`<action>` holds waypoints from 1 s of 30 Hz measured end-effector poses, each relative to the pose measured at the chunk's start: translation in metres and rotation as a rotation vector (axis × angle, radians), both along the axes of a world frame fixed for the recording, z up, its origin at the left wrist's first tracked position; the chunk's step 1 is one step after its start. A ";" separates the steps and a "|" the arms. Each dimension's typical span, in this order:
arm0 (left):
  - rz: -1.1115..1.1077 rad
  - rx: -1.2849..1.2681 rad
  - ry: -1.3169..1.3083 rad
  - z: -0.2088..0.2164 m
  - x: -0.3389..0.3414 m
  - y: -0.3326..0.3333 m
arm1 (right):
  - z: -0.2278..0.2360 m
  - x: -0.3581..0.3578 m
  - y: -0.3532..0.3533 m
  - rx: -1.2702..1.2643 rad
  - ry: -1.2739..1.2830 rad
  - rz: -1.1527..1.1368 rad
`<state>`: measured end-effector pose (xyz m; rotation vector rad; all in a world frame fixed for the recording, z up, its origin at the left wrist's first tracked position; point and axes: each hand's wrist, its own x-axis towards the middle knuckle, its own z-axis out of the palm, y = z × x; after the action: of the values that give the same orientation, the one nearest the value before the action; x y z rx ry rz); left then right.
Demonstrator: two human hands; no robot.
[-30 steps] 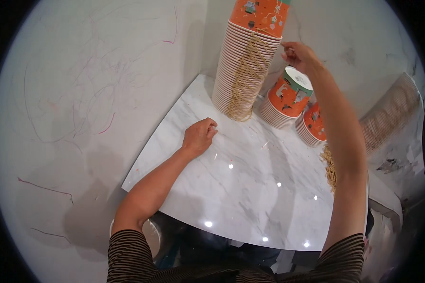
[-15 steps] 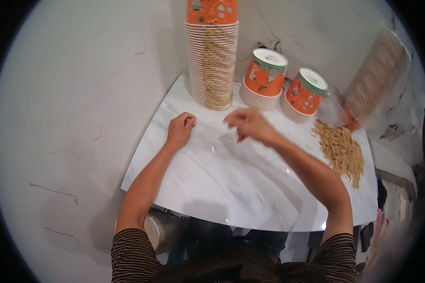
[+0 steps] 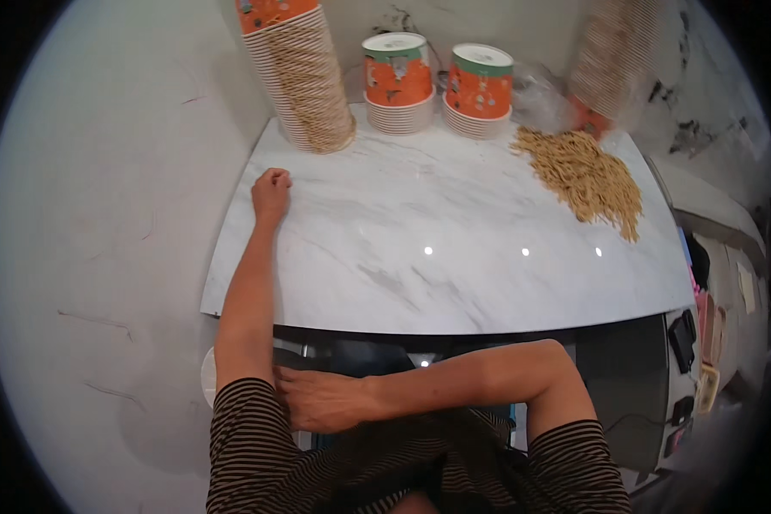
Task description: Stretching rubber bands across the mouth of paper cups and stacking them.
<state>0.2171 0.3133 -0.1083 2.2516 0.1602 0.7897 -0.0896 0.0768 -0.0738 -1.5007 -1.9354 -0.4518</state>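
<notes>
My left hand (image 3: 271, 195) rests on the white marbled table (image 3: 420, 283) near its left edge, fingers curled into a loose fist. Whatever it may hold does not show. Drawn back below the table's front edge, my right hand (image 3: 324, 401) lies against the inside of my left elbow, fingers stretched out and their tips partly hidden. Just beyond my left hand stands a tall, leaning stack of nested paper buckets (image 3: 274, 81), orange at the top, with thin tan strands down its side.
Two shorter stacks of upturned orange-and-green paper buckets (image 3: 398, 81) (image 3: 480, 90) stand at the back. To their right are a heap of tan strands (image 3: 587, 176) and a plastic-wrapped bucket stack (image 3: 612, 60). A wall (image 3: 103, 214) borders the left side.
My right hand has left the space over the table and come back to my left elbow. The view has shifted, so the table and stacks sit higher and further left. The left hand stays curled.
</notes>
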 end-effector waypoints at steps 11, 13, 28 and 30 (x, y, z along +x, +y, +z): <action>-0.047 0.109 0.015 -0.006 0.008 -0.007 | -0.039 -0.007 0.015 0.036 0.221 -0.202; -0.073 0.081 -0.007 -0.011 0.014 0.002 | -0.036 -0.010 0.005 -0.028 0.331 -0.182; -0.224 -0.045 0.086 -0.020 0.025 0.036 | 0.007 -0.027 -0.258 0.348 0.171 -1.217; -0.211 -0.002 0.086 -0.014 0.016 0.029 | 0.010 -0.029 -0.323 0.347 0.026 -1.468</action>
<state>0.2331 0.3424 -0.1226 2.2565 -0.0362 0.5815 -0.1185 -0.2463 -0.0642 -2.3774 -0.3476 -1.2395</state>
